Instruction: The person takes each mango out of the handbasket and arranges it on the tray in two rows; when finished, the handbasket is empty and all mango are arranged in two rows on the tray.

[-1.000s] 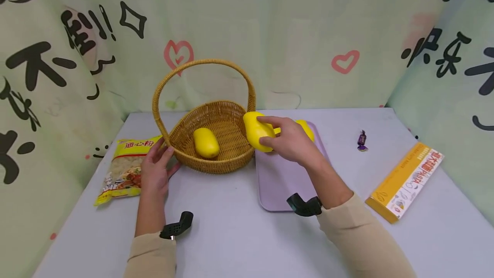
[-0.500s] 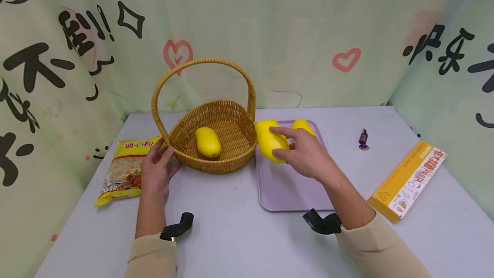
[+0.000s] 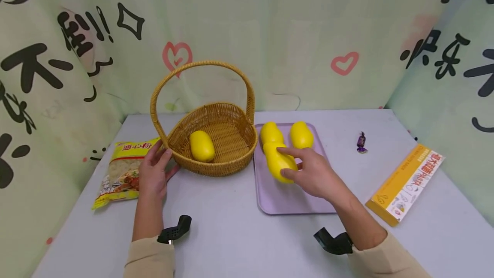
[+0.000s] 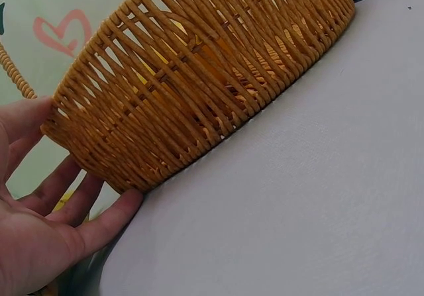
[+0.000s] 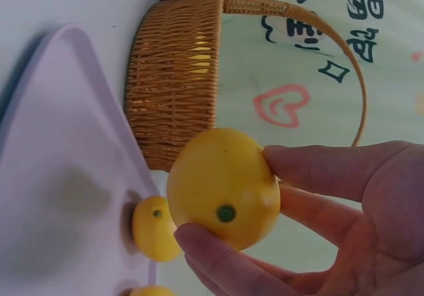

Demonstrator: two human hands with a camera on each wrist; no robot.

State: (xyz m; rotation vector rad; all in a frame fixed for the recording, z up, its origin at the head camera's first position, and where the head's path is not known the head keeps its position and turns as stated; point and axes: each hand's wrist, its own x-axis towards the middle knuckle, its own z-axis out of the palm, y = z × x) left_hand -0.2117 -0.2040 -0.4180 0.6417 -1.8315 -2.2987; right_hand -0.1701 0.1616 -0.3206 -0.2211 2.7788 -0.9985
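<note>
My right hand (image 3: 314, 175) pinches a yellow mango (image 3: 279, 162) between thumb and fingers above the lilac tray (image 3: 297, 204). In the right wrist view, the held mango (image 5: 222, 170) shows a green stem spot facing the camera. Two more mangoes, one at left (image 3: 271, 132) and one at right (image 3: 302, 135), lie at the tray's back. The wicker basket (image 3: 216, 169) stands left of the tray, with one mango (image 3: 202, 146) inside. My left hand (image 3: 154, 173) grips the basket's left end, its thumb and fingers spread against the woven side (image 4: 152, 110).
A yellow bag of pasta (image 3: 125, 170) lies left of the basket, partly behind the left hand. To the right are a purple wrapped candy (image 3: 361, 143) and an orange-and-white pasta box (image 3: 405, 183). A printed curtain (image 3: 297, 55) stands behind the white table (image 3: 216, 235).
My right hand has carried the mango from the basket's right rim rightward and nearer, over the tray, uncovering the two mangoes there. The left hand stays at the basket.
</note>
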